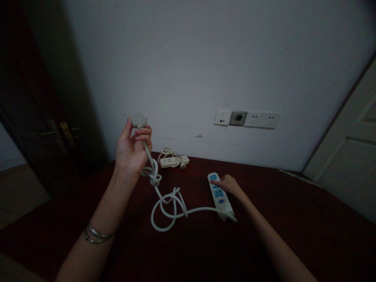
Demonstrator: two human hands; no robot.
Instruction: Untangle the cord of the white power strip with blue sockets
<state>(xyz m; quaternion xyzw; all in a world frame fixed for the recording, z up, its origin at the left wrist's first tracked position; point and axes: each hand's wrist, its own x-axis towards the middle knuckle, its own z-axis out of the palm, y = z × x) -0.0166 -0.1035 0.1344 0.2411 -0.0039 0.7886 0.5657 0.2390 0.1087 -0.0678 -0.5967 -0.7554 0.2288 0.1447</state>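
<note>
Raised in front of the wall, my left hand [132,147] grips a white plug [139,120] between thumb and fingers. From the plug a white power cord [169,216] hangs down, looped and knotted, and runs across the table to a power strip [222,201]. The strip is white with blue socket faces and lies at a slant on the table. My right hand [229,184] rests on the strip's far part, its thumb over the sockets and the other fingers curled at the right edge.
A smaller cream power strip [170,161] with its cord wrapped round it lies by the wall on the dark red table [117,243]. Wall sockets [261,120] and switch plates sit above, right of centre. Doors stand at left [35,117] and right [352,156].
</note>
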